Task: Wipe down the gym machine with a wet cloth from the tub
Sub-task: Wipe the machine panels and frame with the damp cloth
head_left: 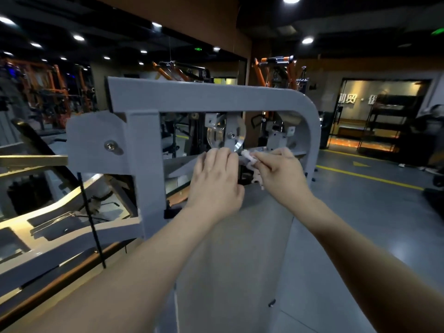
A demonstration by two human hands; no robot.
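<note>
**Cloth bunched at the inner ledge, both hands inside the frame opening**

The small crumpled white cloth (249,157) is pinched in the right hand (281,174), thumb and forefingers closed narrow on the wad. A ragged tail hangs below the grip. The wad pokes out leftward from the fingertips toward the left hand (216,181), which is just beside it.

The left hand is knuckles-up with its fingers curled away over an edge. I cannot tell whether it grips the cloth's other end, the metal, or nothing.

Directly under and beyond the grip, a flat grey metal ledge (182,165) crosses the opening of the grey painted steel machine frame (204,97). Its long axis runs left-right across the grip, far out to the left and only a short way to the right. Just above the grip is a clear plastic pulley disc (216,135). The frame's top bar is well above, and its rounded corner upright is off to the right.

Judgement: this looks like mid-wipe on the inner parts. The right hand carries the cloth and is the working hand. A stroke along the ledge would go leftward, and the left hand stands in that path. The tub is not in view.

Far right of the grip is grey gym floor with a yellow line (370,176). Beyond the frame are orange machines (271,66).
</note>
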